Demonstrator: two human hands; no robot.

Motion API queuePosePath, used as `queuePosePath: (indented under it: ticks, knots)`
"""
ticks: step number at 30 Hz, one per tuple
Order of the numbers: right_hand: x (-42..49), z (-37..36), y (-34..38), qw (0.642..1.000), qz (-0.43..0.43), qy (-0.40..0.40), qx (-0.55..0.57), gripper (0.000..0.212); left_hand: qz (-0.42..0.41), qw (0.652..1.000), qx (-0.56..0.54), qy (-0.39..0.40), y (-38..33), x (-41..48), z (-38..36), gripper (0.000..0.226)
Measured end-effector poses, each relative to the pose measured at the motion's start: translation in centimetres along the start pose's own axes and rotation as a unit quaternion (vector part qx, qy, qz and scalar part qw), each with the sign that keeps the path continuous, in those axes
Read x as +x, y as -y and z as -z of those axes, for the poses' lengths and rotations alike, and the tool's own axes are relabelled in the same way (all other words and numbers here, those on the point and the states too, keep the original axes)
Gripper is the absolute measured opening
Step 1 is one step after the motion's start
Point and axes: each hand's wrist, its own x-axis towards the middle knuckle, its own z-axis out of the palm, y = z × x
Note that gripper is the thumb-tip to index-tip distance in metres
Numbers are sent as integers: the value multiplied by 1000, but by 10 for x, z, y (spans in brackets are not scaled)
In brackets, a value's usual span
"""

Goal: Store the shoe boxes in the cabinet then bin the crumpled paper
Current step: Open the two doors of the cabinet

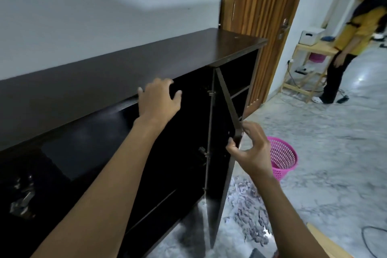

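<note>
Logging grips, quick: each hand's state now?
Left hand: on the left door's top edge; grip unclear.
Right hand: pinches the right door's edge.

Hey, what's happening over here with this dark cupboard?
A person is standing at a dark cabinet with both hands on it. The right hand pinches the edge of an open door between thumb and fingers, while the left hand lies with fingers spread against the cabinet's top front edge. The inside is too dark to make out. A pink basket stands on the floor just beyond the open door.
</note>
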Motion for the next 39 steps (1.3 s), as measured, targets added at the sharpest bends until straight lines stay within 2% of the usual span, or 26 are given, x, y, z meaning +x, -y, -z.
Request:
queuePosePath:
  ticks: [1, 3, 5, 8, 11, 14, 19, 29, 33, 39]
  knots:
    - [1, 13, -5, 1000, 7, -10, -16, 31, -66, 995, -71, 32, -21, -5, -11, 49]
    - [0, 36, -15, 998, 15, -36, -50, 30, -167, 961, -177, 130, -62, -13, -35, 59]
    - [-1, 53, -26, 994, 19, -65, -90, 27, -239, 927, -212, 195, -95, -15, -57, 57]
    - [1, 76, -42, 989, 3, -82, -122, 28, -292, 903, -229, 217, -126, -9, -90, 44]
    - [12, 89, -52, 991, -77, -74, -84, 33, -291, 901, -258, 192, -149, 0, -114, 39]
    - [28, 97, -68, 984, -123, -84, -98, 29, -278, 907, -278, 152, -172, 11, -131, 40]
    - [57, 113, -87, 974, -198, -77, -81, 28, -256, 923, -256, 127, -203, 25, -152, 43]
    - [69, 116, -98, 970, -222, -72, -67, 28, -217, 932, -272, 101, -218, 27, -160, 42]
    - [68, 120, -95, 969, -236, -62, -32, 30, -206, 943, -242, 103, -216, 22, -163, 43]
    - [47, 119, -82, 964, -254, -81, 6, 37, -178, 936, -255, 164, -211, -8, -154, 49]
